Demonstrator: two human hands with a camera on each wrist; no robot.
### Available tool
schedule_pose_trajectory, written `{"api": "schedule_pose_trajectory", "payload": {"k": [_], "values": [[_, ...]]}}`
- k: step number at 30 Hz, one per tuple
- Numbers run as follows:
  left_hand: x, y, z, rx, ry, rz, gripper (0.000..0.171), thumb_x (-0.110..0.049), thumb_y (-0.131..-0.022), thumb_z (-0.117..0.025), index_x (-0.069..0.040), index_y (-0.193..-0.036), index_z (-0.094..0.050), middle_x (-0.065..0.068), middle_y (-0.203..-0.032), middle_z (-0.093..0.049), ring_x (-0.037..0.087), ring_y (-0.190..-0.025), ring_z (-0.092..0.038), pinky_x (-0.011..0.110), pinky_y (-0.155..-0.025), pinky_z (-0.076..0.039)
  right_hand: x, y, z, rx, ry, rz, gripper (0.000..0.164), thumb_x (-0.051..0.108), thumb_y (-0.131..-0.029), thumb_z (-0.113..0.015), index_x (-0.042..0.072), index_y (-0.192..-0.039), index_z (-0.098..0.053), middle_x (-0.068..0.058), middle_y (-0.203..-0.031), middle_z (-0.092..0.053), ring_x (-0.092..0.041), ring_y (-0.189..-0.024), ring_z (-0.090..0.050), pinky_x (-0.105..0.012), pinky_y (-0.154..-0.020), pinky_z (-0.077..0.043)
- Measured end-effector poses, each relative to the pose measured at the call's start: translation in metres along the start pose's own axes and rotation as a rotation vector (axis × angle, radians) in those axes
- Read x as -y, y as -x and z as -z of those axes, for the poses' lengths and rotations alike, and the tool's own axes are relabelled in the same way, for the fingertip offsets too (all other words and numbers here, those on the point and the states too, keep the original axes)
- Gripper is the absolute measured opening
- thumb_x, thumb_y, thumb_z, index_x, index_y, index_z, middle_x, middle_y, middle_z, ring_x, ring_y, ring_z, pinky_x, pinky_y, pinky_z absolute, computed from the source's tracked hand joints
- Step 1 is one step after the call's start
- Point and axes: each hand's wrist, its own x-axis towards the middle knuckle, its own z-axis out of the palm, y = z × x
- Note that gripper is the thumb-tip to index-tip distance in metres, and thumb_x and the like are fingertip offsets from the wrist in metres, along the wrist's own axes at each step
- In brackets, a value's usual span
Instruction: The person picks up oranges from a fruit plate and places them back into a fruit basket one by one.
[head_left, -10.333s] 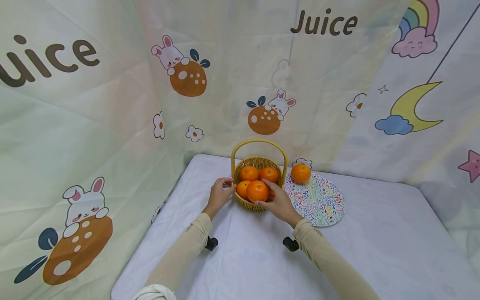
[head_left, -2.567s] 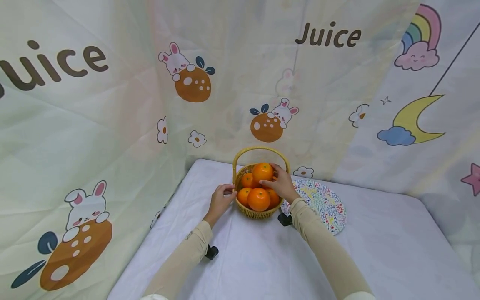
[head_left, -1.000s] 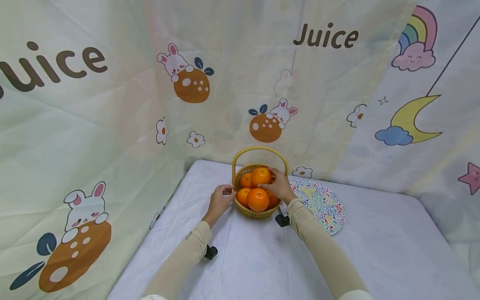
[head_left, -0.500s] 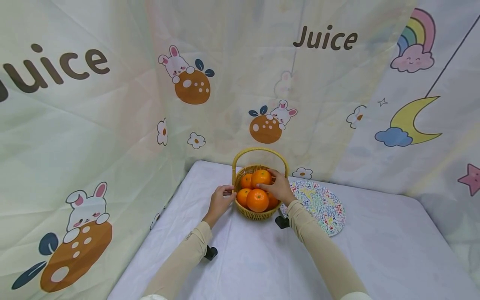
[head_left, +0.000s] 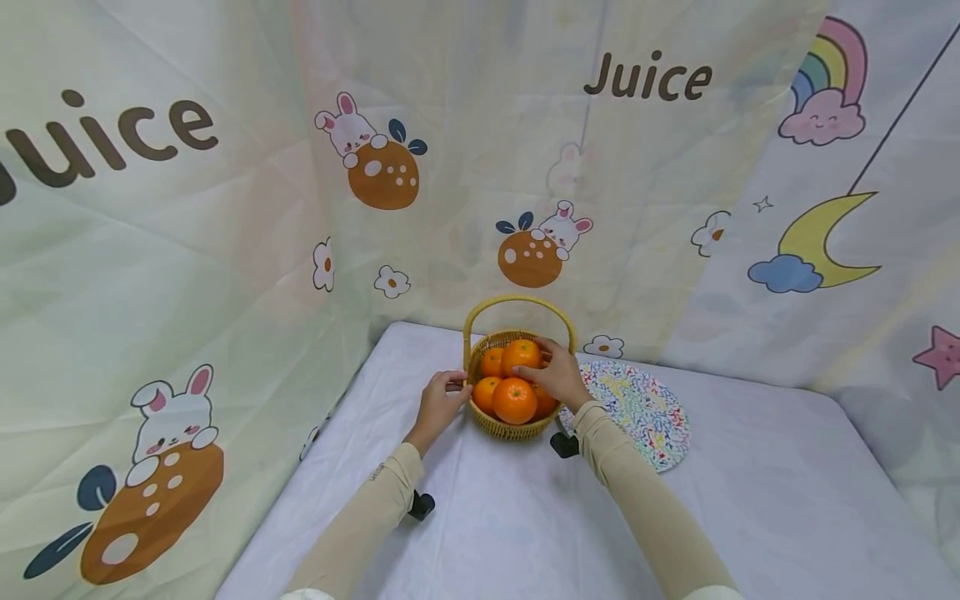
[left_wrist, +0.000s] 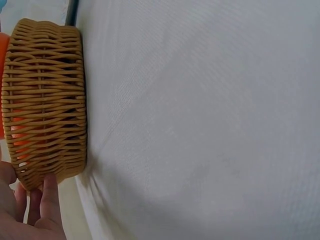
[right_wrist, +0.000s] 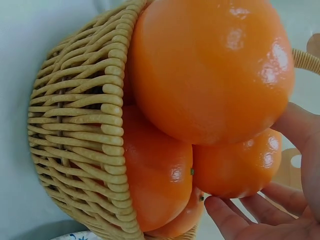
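Note:
A woven wicker basket (head_left: 509,431) with a tall arched handle stands on the table, heaped with several oranges. My left hand (head_left: 440,403) pinches its left side; in the left wrist view the thumb lies at the rim and the fingers (left_wrist: 50,202) press the outer wall. With thumb and fingers, my right hand (head_left: 562,377) grips an orange (head_left: 521,357) that sits on the upper back of the heap. The right wrist view shows this orange (right_wrist: 237,167) behind a larger-looking front orange (right_wrist: 210,70), with others lower in the basket.
A round mat (head_left: 645,412) with a colourful speckled pattern lies right of the basket, partly behind the right forearm. White cloth (head_left: 495,517) covers the table. Printed fabric walls (head_left: 450,167) rise behind and beside it. Black wrist mounts (head_left: 565,444) hang under both wrists.
The orange that lay on the mat is gone from there. My right hand let go of the front orange, then lowered another onto the heap's back. The left hand stayed at the basket.

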Motion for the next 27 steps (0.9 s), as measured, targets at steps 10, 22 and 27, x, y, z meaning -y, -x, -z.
{"api": "schedule_pose_trajectory", "payload": {"k": [10,22,27], "values": [[-0.002,0.000,0.000,0.006,-0.028,0.009,0.023,-0.012,-0.089,-0.072,-0.003,-0.109,-0.067,0.010,-0.105,-0.058,0.023,-0.095,-0.064,0.033,-0.087,-0.055,0.008,0.011,0.008,-0.016,-0.003,0.036,0.074,0.031,-0.084,-0.078,0.007,-0.144,-0.043,-0.013,-0.144,-0.047,-0.032,-0.129,-0.048,-0.046,-0.104,-0.044],[-0.010,0.004,0.006,0.046,-0.058,-0.010,0.027,-0.013,-0.089,-0.072,0.001,-0.111,-0.066,0.012,-0.107,-0.057,0.026,-0.097,-0.064,0.036,-0.086,-0.055,0.001,0.033,0.028,0.029,0.022,0.148,0.070,0.032,-0.086,-0.076,0.005,-0.143,-0.045,-0.015,-0.141,-0.051,-0.032,-0.129,-0.048,-0.046,-0.103,-0.044],[-0.011,0.002,0.009,0.058,-0.085,0.014,0.029,-0.016,-0.088,-0.074,-0.003,-0.112,-0.066,0.010,-0.108,-0.057,0.023,-0.097,-0.064,0.035,-0.087,-0.055,-0.010,0.043,0.042,0.060,0.026,0.187,0.064,0.028,-0.089,-0.074,0.005,-0.142,-0.047,-0.015,-0.139,-0.053,-0.035,-0.127,-0.050,-0.049,-0.102,-0.044]]}}
